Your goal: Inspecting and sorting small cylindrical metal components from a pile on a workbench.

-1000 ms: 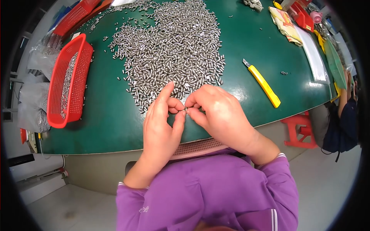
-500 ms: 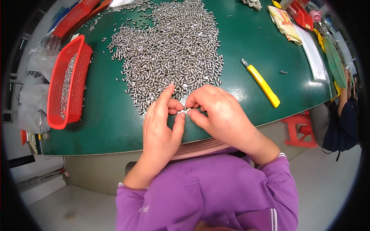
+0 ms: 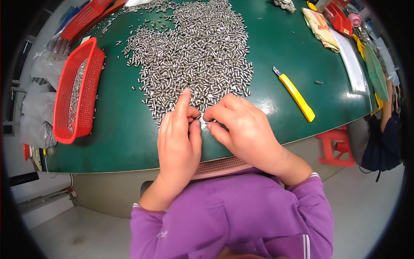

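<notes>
A broad heap of small silver, bullet-shaped metal pieces [image 3: 198, 56] lies on the green tabletop [image 3: 267, 34]. At its near edge my two hands face each other, fingertips a short way apart. My left hand [image 3: 177, 138] has its index finger stretched forward over the pieces, while its thumb and bent middle finger close toward each other. My right hand [image 3: 248, 125] pinches with thumb and index finger. Whatever sits at the fingertips of either hand is too small and too covered to make out.
Left of the heap stands a red perforated basket [image 3: 95, 64] with metal pieces inside. A yellow utility knife [image 3: 297, 97], blade out, lies to the right. Beyond it are a folded cloth [image 3: 320, 29] and a red bin [image 3: 337, 19]. A red stool [image 3: 336, 146] stands on the floor.
My fingertips have drawn slightly apart and moved a little forward and left. The small pale pieces that showed between them are no longer clearly seen. The whole view has shifted slightly.
</notes>
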### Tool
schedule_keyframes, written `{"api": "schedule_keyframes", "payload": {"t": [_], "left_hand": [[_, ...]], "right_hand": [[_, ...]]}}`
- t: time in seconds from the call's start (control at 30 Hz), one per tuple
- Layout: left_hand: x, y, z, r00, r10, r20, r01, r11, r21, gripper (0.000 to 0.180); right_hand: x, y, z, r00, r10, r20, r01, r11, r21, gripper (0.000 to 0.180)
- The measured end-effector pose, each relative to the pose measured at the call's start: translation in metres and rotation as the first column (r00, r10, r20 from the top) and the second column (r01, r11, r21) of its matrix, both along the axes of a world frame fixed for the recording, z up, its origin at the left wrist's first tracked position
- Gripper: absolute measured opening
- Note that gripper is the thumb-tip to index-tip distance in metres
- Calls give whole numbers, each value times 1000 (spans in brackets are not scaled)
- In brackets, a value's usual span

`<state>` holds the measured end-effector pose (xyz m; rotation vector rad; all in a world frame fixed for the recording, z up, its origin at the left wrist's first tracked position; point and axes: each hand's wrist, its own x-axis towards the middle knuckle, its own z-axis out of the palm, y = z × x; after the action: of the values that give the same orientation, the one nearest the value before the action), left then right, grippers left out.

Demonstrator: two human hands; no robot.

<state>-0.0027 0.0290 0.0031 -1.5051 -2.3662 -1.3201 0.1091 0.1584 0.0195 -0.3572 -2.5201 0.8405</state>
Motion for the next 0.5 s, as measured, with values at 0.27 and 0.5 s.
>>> {"api": "schedule_keyframes", "payload": {"t": [0.27, 0.5], "left_hand": [[-1, 0, -2, 999, -15, -44, 16, 1000, 22, 66], [-2, 2, 0, 996, -23, -83, 23, 1000, -7, 63]], "right_hand": [[-1, 1, 2, 999, 27, 16, -28, 1000, 6, 18], [-3, 1, 1, 994, 14, -113, -16, 1000, -11, 14]]}}
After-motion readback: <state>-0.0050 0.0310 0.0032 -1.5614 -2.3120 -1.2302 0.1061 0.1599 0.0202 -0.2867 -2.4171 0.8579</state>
